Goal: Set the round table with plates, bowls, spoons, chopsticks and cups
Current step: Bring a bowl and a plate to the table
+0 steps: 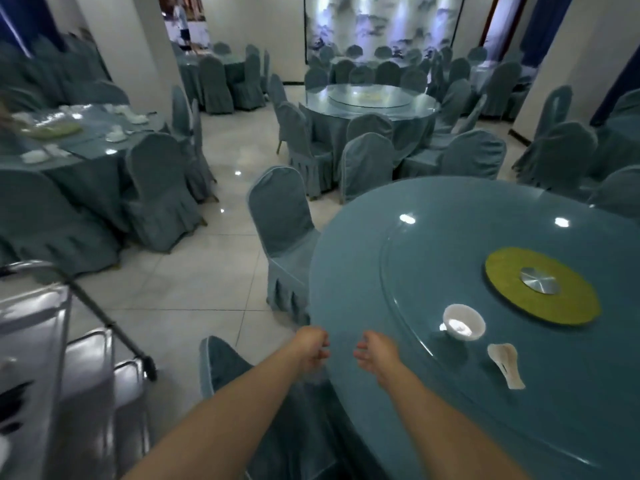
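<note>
Both bare forearms were extended over the near-left rim of the round table covered in blue-grey cloth under glass (433, 216). The left hand (313, 344) was seen with its fingers curled inward and nothing visible in them; it hung right at the table's edge. The right hand (375, 351) was held just beside it, fingers loosely spread and relaxed, holding nothing, over the outer band of the tabletop. The two hands were close but apart.

Further in on the table, a small white ceramic bowl (464, 322) was set upright on the clear glass turntable (398, 271), near its rim. A white ceramic soup spoon (506, 365) lay just beside the bowl on its near side, not touching it. A yellow-green round disc with a metal hub (543, 285) was seen at the turntable's centre.

A blue-grey covered chair (284, 223) was pushed against the table's left edge, and another covered chair back (221, 365) was placed below the left forearm. A shiny metal service trolley (52, 341) stood at the far left, with pale tiled floor (207, 271) open between it and the chairs. What it carried was too blurred to tell, possibly dishes. No writing or brand could be read anywhere.
</note>
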Action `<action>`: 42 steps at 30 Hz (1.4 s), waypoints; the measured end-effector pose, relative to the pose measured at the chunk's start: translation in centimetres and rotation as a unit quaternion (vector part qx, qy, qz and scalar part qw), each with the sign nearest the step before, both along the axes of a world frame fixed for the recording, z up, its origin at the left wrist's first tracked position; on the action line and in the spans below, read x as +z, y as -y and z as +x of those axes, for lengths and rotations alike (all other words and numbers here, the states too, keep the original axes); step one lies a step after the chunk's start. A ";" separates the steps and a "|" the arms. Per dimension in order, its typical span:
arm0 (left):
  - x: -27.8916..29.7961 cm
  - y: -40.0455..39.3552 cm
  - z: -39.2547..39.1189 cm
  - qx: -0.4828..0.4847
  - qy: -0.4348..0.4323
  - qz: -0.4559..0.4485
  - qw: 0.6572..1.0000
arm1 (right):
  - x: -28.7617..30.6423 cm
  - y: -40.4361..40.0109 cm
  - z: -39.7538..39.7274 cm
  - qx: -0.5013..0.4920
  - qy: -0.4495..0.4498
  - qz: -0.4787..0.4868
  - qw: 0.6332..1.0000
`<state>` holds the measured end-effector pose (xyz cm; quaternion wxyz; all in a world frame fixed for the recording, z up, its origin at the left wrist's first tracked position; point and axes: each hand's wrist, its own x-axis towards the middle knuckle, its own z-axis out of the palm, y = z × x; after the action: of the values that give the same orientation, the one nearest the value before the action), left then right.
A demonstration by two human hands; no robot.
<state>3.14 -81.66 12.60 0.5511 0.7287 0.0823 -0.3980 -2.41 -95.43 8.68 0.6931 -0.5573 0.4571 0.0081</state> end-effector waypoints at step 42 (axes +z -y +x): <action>-8.8 -72.9 4.4 0.570 -0.101 0.085 0.811 | -7.5 -70.5 20.7 0.557 -0.117 -0.009 0.822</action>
<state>7.53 -8.73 3.79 0.6035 0.5507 0.5717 -0.0753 18.24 -24.94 1.22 0.5067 -0.7182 0.1467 0.4538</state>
